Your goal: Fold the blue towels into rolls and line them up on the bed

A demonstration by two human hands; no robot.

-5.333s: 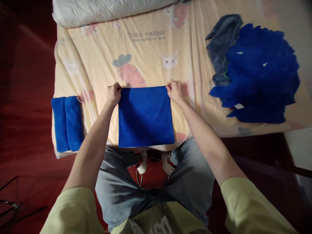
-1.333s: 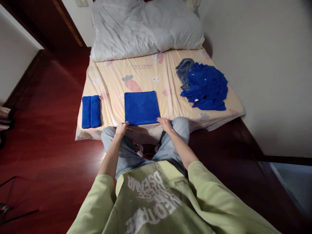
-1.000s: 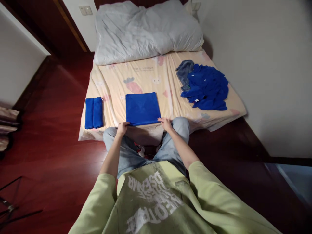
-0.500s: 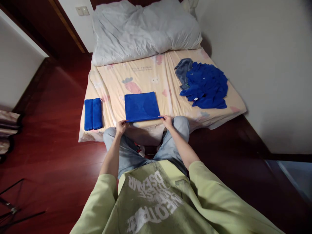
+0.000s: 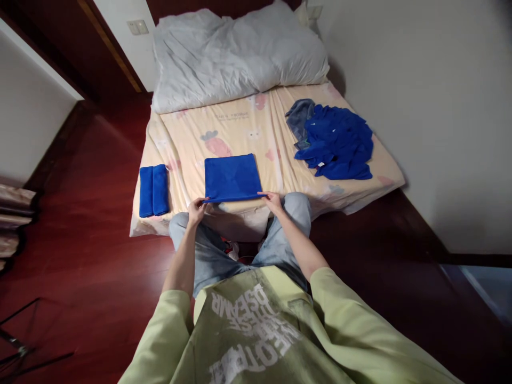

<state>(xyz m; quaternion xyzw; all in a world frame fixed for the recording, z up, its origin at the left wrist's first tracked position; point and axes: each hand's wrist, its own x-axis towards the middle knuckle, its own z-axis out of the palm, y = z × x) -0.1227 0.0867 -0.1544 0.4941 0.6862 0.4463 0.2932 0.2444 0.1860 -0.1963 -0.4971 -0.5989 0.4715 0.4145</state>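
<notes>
We see two bare hands at the near edge of a bed (image 5: 360, 189). The left hand (image 5: 197, 209) pinches the near left corner of a blue towel (image 5: 231, 177). The right hand (image 5: 272, 201) pinches the near right corner of the same towel. Both hands are closed on the cloth, with the fingers curled around its edge. The near edge of the towel looks lifted a little off the bed, between the two hands. The rest of the towel lies flat on the yellow sheet (image 5: 240, 125), just past the hands.

Off to the left of the left hand, two folded blue towels (image 5: 153, 190) lie side by side, touching each other, near the edge of the bed. Off to the right of the right hand and farther away, we see a messy pile of blue cloths (image 5: 338, 143). A grey cloth (image 5: 298, 117) sits at the left side of that pile, touching it. Far past the hands, at the other end of the bed, there is a big white pillow (image 5: 236, 50). Below the hands we see knees in grey jeans (image 5: 288, 210) and green sleeves.
</notes>
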